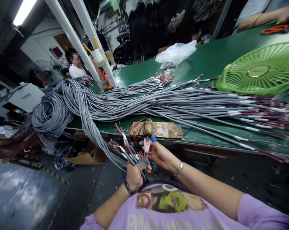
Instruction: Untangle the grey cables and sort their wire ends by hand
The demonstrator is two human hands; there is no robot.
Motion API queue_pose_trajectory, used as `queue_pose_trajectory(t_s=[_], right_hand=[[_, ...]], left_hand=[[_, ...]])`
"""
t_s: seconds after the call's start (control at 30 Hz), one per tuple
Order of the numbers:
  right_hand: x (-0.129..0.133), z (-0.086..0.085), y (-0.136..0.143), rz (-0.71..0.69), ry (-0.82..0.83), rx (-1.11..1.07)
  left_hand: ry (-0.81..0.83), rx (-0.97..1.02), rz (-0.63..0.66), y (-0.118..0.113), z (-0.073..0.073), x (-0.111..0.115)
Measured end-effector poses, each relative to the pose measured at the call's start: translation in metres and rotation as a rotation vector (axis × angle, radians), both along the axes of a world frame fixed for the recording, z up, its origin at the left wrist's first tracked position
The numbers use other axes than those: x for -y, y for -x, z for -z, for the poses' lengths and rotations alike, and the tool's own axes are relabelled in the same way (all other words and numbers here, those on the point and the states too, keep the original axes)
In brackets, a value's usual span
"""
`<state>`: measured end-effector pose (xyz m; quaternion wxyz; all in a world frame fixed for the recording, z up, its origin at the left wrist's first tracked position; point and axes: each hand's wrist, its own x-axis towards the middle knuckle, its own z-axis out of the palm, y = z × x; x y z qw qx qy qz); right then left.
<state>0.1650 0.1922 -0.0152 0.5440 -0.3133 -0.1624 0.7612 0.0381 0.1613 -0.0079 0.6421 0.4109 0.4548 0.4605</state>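
My left hand (134, 176) is closed round a bundle of grey cables (128, 152) at the lower middle, whose ends show white sleeves and thin coloured wires. A grey wrap covers part of its fingers. Close on the right, my right hand (160, 155) has its fingers pressed together near the wire ends, with a pinkish piece (147, 145) at the fingertips and blue tape on one finger. Just beyond the hands lies a worn wooden board (167, 130) with a small device and red and black leads on it.
Long grey cables (125, 107) spread across the green table (137, 68). A green fan (259, 70) lies at the right, a plastic bag (175, 54) behind. White posts (87, 38) rise at the left. Another person's arm (261, 19) is near orange scissors (275, 29).
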Motion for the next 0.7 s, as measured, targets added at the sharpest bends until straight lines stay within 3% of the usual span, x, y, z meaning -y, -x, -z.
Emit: queue_pose_trajectory(t_s=[0.2,0.4,0.53,0.7], right_hand=[[0.015,0.002,-0.009,-0.167,-0.017,0.002],[0.036,0.001,-0.005,-0.283,-0.228,0.186],[0.038,-0.003,-0.004,-0.271,-0.249,0.294],[0.038,-0.002,-0.004,-0.238,-0.246,0.339]], left_hand=[[-0.002,0.013,-0.074,0.005,0.000,0.009],[-0.038,-0.016,-0.074,0.007,0.013,0.011],[-0.028,-0.074,-0.086,0.009,0.020,0.011],[-0.023,-0.010,-0.158,0.006,0.014,0.011]])
